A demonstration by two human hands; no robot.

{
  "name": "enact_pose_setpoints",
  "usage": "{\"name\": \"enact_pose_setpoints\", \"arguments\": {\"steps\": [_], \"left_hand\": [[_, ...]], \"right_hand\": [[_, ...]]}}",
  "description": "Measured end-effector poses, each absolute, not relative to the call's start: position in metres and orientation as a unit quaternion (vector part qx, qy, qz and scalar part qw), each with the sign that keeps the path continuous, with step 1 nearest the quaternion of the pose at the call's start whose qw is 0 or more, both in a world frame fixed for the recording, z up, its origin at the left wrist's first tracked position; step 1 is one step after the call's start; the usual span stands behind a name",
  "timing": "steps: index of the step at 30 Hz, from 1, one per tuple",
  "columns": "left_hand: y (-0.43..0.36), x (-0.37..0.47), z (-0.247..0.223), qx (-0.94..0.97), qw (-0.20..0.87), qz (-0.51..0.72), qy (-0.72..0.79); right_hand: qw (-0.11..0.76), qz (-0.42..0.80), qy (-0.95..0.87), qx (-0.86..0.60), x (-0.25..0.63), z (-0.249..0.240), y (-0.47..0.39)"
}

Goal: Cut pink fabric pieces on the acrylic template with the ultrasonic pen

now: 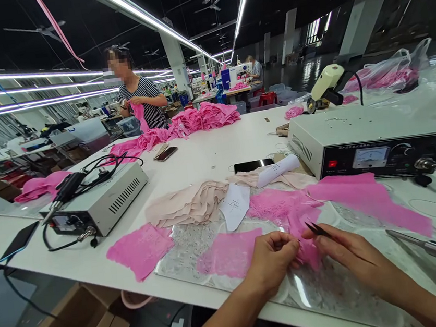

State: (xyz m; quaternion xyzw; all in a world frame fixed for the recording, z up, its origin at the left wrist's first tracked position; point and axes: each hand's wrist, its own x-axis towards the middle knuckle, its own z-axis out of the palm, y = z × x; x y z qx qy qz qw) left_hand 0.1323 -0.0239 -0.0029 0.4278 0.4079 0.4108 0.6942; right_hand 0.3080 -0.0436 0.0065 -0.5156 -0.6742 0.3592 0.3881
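My left hand (278, 259) is closed in a pinch on the near edge of a pink fabric piece (301, 222), above a clear plastic sheet. Close on its right, my right hand (344, 251) holds small dark pointed tweezers (318, 229), its fingers beside the same fabric. A flat pink piece (232, 253) lies to the left of my hands, and a longer pink piece (372, 201) stretches to the right. Beyond them sit a white template with small holes (235, 206) and a stack of beige fabric (191, 200).
Right of my hands lies a metal-tipped pen tool (428, 247). A control box (369, 141) stands behind it, another box (99, 198) at the left. Phones (253, 166) and a pink fabric heap (200, 117) lie farther back. Across the table, a person (143, 98) holds pink fabric.
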Motion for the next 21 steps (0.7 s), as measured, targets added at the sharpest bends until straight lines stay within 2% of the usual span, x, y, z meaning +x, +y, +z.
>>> {"name": "enact_pose_setpoints", "arguments": {"steps": [12,21], "left_hand": [[-0.027,0.137,0.003,0.401,0.683,0.452,0.41],[-0.026,0.141,-0.005,0.357,0.71,0.466,0.389]], "right_hand": [[0.442,0.304,-0.63,-0.561,0.288,-0.017,-0.048],[0.42,0.329,-0.658,-0.531,0.288,-0.02,-0.051]]}}
